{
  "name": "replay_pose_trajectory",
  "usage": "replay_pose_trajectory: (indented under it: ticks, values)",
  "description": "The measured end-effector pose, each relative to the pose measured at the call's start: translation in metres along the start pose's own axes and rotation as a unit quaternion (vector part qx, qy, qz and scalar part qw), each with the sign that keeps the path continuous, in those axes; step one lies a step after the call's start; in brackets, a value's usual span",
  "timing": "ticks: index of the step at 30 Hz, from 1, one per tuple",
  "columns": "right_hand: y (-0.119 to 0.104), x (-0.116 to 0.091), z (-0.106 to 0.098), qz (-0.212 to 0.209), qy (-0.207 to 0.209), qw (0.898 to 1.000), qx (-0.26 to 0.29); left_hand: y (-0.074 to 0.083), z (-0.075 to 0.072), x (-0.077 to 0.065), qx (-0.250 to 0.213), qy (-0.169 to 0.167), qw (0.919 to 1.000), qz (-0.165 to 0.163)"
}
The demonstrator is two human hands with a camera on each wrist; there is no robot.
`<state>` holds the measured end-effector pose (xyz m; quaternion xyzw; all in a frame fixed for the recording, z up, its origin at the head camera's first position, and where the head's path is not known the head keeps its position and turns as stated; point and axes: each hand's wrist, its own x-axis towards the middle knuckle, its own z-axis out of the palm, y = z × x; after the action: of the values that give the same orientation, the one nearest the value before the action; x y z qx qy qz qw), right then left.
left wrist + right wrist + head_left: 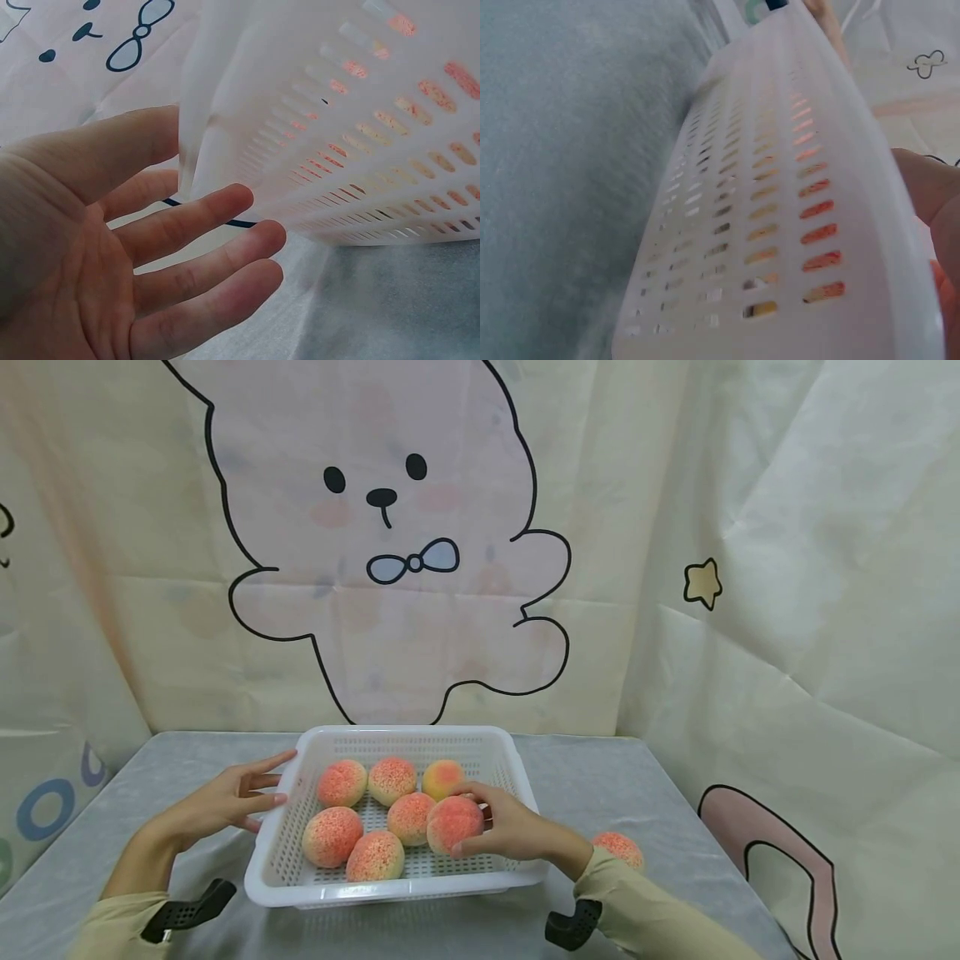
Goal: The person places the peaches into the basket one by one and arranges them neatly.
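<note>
A white plastic basket with slotted walls stands on the table and holds several red-and-yellow peaches. My right hand reaches over the basket's right side and grips one peach between thumb and fingers, above the basket floor. At the basket's left rim is my left hand, its fingers extended and lightly spread. In the left wrist view, that hand has its thumb against the rim, the other fingers beside the slotted wall. The right wrist view shows mostly the basket's outer wall, with little of the right hand.
Another peach lies on the table right of the basket, partly behind the right forearm. Grey cloth covers the table. Cartoon-printed curtains hang behind and at both sides. Each wrist carries a black strap-like device.
</note>
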<state>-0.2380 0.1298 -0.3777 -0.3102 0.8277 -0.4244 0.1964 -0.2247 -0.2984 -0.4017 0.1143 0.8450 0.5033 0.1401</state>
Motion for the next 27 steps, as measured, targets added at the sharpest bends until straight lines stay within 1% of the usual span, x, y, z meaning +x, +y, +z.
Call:
replay_pose_trajectory:
  ticks: [9,16,19,22,27]
  values:
    - [-0.001,0.004,0.006,0.035,-0.026,0.998,-0.048,0.003,0.0,-0.001,-0.001,-0.001,1.0,-0.002]
    - [0.001,0.005,0.012,0.058,-0.052,0.991,-0.104,0.001,0.0,-0.001,-0.004,-0.002,1.0,-0.002]
    - [0.003,0.007,0.015,0.062,-0.061,0.991,-0.105,0.001,0.0,-0.001,-0.004,-0.002,1.0,-0.001]
    - [0.005,0.009,0.016,0.055,-0.07,0.991,-0.098,0.0,0.0,-0.001,-0.003,-0.001,1.0,-0.001]
    - [0.007,0.011,0.016,0.043,-0.091,0.993,-0.069,-0.001,0.0,-0.001,-0.003,-0.003,1.0,0.002]
